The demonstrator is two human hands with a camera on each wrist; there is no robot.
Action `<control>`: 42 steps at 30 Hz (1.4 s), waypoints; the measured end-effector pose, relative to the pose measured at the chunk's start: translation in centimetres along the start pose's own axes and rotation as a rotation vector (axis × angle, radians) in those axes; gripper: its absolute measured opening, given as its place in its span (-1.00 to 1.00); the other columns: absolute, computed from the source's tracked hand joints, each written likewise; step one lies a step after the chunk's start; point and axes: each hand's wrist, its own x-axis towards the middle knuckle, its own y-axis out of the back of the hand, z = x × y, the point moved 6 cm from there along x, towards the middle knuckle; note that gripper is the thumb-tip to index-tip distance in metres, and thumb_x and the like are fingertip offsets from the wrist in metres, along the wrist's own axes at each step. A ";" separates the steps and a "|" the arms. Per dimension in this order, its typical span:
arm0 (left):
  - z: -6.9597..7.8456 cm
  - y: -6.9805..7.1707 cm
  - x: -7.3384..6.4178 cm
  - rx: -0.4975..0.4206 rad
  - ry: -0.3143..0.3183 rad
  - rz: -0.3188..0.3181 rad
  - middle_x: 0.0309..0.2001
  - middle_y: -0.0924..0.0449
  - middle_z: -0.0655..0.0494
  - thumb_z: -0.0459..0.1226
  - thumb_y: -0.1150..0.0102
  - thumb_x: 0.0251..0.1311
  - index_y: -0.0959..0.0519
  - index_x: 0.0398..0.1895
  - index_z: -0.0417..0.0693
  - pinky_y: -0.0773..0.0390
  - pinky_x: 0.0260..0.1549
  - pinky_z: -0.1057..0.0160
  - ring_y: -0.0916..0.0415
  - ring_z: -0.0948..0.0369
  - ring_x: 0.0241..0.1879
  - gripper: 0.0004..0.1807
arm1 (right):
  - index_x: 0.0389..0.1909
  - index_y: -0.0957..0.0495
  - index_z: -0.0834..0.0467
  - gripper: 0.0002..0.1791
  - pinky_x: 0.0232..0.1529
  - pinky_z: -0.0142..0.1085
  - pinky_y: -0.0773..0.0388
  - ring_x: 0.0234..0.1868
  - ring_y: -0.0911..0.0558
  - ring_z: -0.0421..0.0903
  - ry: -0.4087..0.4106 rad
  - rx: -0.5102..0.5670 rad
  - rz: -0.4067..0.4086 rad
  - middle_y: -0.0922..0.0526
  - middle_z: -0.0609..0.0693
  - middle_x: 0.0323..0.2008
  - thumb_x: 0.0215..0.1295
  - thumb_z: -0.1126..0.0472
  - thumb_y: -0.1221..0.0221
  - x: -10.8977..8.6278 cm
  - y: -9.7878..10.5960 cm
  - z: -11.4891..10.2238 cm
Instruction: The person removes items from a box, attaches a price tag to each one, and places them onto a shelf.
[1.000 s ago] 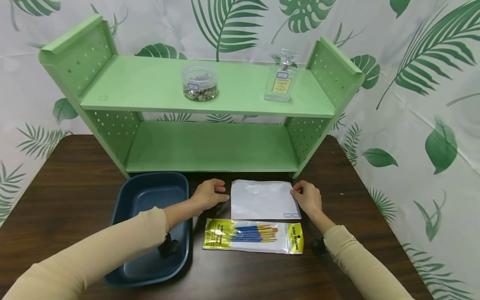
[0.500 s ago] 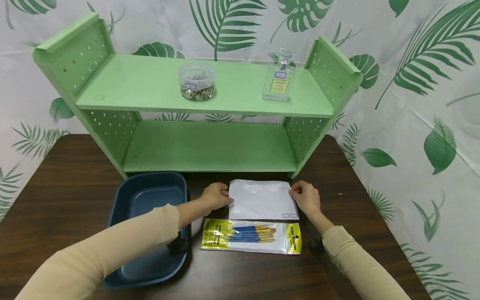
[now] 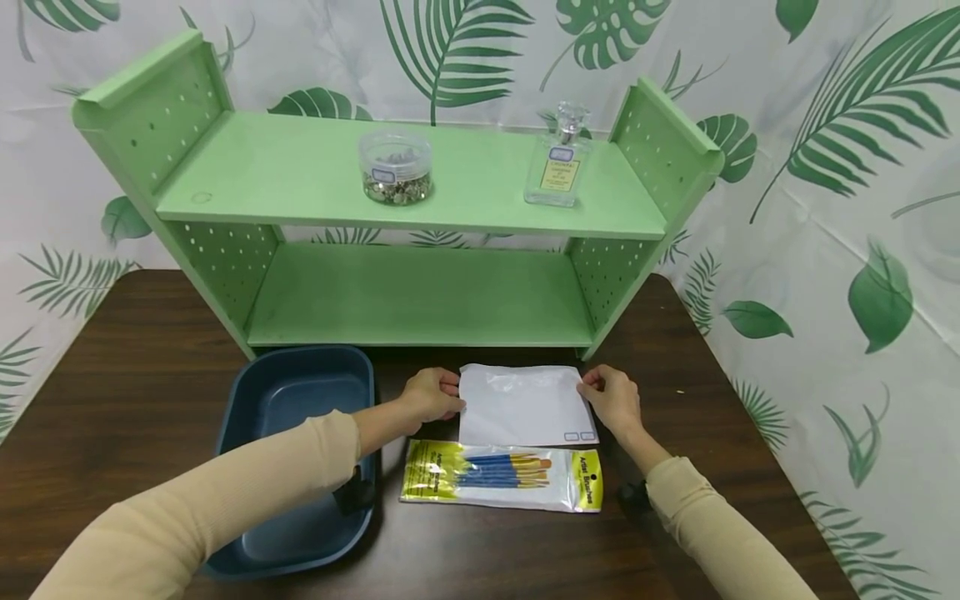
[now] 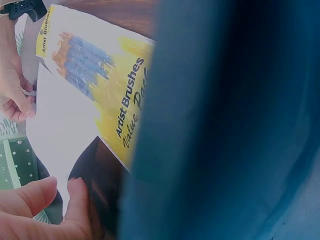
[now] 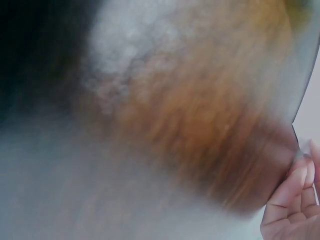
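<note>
A flat white packet [image 3: 525, 406], a little glossy, with two small blue-outlined labels at its lower right corner, lies on the dark table before the shelf. My left hand [image 3: 432, 395] holds its left edge; in the left wrist view the edge runs between the thumb [image 4: 42, 194] and a finger. At the opposite edge, my right hand [image 3: 613, 398] pinches the packet between thumb and fingers. Just below it lies a clear-and-yellow pack of artist brushes [image 3: 502, 477] with blue handles. The right wrist view is mostly blurred, with the fingers [image 5: 295, 192] at its right border.
A green two-tier shelf [image 3: 420, 296] stands behind the packet. On its upper tier are a clear jar [image 3: 396, 169] of small pieces and a glass perfume bottle [image 3: 557, 162]. A deep blue tray [image 3: 352, 360] sits under my left forearm.
My left hand has moved right, from just short of the packet to its left edge. My right hand stays at the right edge. The packet lies in nearly the same place.
</note>
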 end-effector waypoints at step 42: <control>0.3 -0.3 -4.6 -0.484 -0.162 0.112 -0.10 -0.56 -0.12 -0.38 -0.18 0.20 -0.41 -0.21 -0.26 -0.57 -0.04 0.13 -0.59 0.20 -0.18 -0.82 | -0.31 -0.42 0.19 -0.90 -0.52 -0.50 -0.53 -0.56 -0.49 -0.29 -0.263 0.927 -0.009 -0.50 -0.15 -0.54 0.26 0.40 -0.15 -1.6 0.2 -5.4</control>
